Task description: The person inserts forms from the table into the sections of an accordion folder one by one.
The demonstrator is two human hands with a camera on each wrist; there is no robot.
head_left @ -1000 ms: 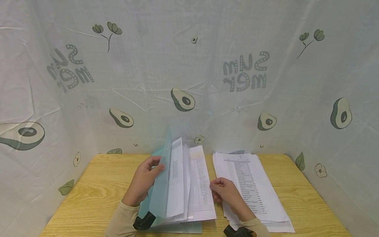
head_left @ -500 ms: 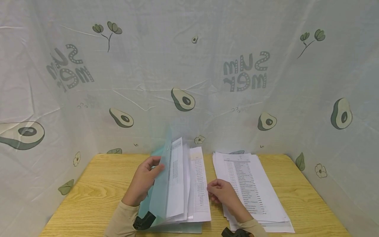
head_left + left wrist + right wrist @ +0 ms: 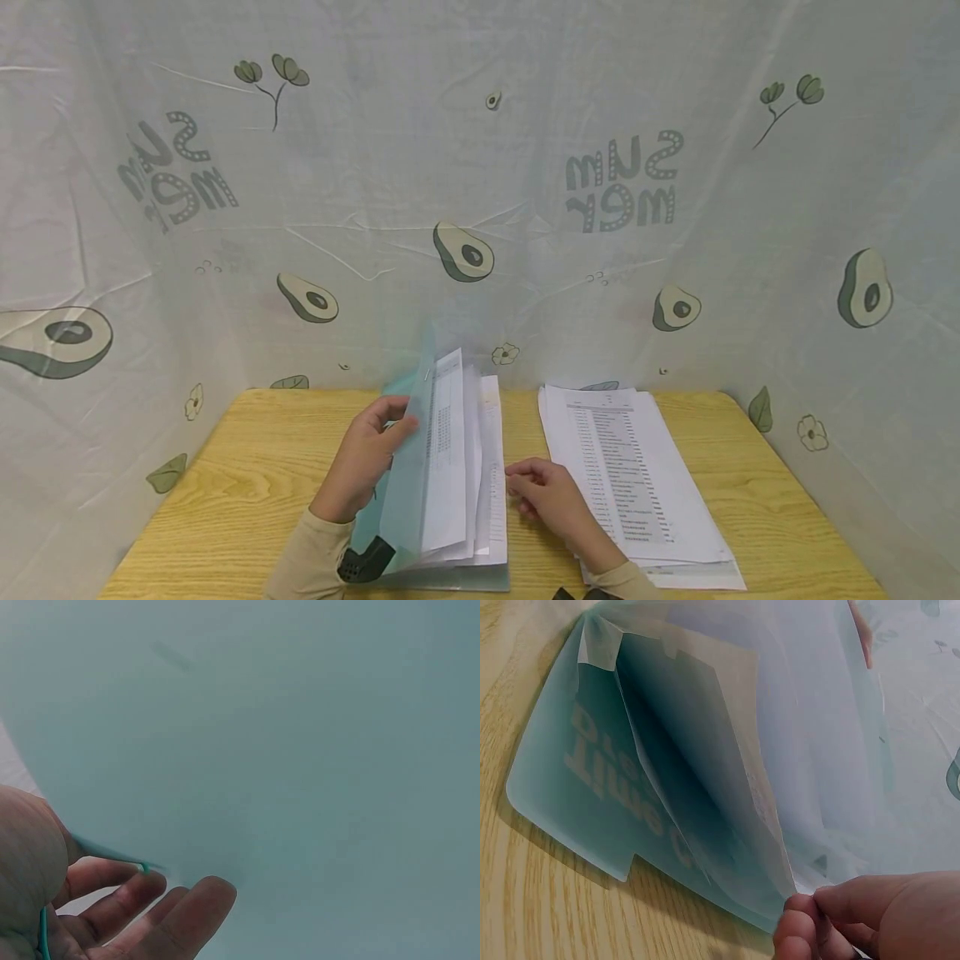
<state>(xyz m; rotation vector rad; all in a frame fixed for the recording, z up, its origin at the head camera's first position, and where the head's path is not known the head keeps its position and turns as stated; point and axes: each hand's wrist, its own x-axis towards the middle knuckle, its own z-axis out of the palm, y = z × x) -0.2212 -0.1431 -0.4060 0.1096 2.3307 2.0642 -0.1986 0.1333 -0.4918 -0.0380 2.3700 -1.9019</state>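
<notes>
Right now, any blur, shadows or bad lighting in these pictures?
Head view: fairly even light, but print on the paper stack is too small to read; left wrist view: dim, with the teal folder a soft, hazy expanse across most of it; right wrist view: dim too, with a soft shadow on the table along the folder's edge.

Head cam evenly lit; wrist cams dimmer, L hazy.
</notes>
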